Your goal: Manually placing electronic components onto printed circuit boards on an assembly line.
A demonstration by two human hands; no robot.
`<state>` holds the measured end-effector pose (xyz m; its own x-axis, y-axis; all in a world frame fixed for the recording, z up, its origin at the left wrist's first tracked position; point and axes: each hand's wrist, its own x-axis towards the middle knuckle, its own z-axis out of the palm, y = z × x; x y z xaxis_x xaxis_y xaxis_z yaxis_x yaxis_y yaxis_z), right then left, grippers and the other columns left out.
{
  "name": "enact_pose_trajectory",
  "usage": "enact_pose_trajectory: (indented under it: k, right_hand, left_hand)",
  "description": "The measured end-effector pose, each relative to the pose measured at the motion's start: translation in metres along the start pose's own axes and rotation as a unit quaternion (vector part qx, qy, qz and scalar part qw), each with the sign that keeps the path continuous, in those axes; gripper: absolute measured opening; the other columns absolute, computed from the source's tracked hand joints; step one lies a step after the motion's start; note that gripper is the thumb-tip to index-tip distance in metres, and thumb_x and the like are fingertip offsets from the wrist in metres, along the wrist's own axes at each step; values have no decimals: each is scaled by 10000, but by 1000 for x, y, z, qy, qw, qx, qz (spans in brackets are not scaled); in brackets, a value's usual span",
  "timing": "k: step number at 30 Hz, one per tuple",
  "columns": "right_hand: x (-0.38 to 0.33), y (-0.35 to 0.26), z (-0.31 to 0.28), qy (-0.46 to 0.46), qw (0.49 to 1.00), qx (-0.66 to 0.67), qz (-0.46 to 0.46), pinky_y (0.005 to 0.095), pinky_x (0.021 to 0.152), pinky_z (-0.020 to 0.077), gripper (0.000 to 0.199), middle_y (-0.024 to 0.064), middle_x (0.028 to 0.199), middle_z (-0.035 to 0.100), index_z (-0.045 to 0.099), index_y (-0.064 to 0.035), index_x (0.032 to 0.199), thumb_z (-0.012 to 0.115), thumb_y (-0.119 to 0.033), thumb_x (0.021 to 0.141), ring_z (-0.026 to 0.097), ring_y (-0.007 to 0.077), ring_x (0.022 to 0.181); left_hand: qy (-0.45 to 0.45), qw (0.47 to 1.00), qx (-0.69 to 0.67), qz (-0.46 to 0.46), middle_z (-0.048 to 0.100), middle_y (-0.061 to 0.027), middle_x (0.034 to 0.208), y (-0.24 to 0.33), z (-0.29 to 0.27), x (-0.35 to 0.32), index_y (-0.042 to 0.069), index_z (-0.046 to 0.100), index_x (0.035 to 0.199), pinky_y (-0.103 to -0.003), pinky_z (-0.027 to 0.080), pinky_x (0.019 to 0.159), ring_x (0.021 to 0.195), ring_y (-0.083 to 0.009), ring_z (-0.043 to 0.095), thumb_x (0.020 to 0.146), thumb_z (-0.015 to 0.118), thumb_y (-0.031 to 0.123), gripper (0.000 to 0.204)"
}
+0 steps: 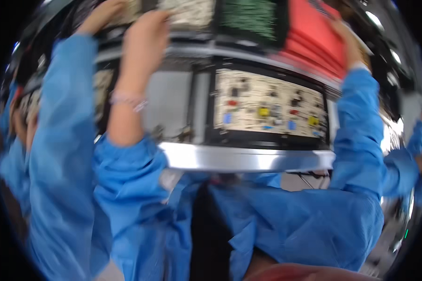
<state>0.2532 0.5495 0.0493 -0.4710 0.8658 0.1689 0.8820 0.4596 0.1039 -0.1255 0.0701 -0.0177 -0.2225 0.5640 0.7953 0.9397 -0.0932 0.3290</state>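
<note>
My left hand (149,40), with a bracelet at the wrist, reaches over the near edge of a bin of small pale parts (192,13). Its fingers are curled together at the tips, and what they hold, if anything, is too blurred to make out. At the far right, my right hand (345,40) is against the right edge of a red stacked bin (311,40); its fingers are smeared by motion. Between my arms a cream circuit board (248,105) lies in a black frame (220,139), with red, yellow, blue and black components on it.
A black bin (280,28) of green parts (248,18) stands beside the pale parts. A metal rail (243,158) runs along the near edge. At left, a co-worker's blue sleeve (63,117) and hand (103,14) reach over the bins. Another person's sleeve (400,171) shows at right.
</note>
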Motion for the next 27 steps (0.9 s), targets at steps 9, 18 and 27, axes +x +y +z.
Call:
enact_pose_trajectory:
  k: [9,18,27]
  right_hand:
    - [-37,-20,-22,153,987,-41,37,453,896,462,353,238,1063,637,619,-66,1102,511,-306,866,606,382,1022]
    - [-72,13,-41,121,987,83,-64,432,934,438,413,201,1133,623,581,-79,1166,542,-343,851,570,389,1082]
    - [-89,-22,-46,171,985,-6,29,459,967,421,462,250,1202,577,489,-47,1263,483,-204,829,542,403,1134]
  left_hand:
    - [-1,999,7,-34,617,-164,817,-10,-85,-37,23,651,896,-397,491,701,769,-343,609,827,615,107,114]
    - [-22,998,-38,-50,647,-149,807,12,-106,-47,41,680,785,-431,514,714,782,-342,625,809,592,133,129]
    - [-29,997,-45,-50,644,-148,796,27,-119,-46,36,670,782,-430,511,699,777,-337,625,804,593,125,119]
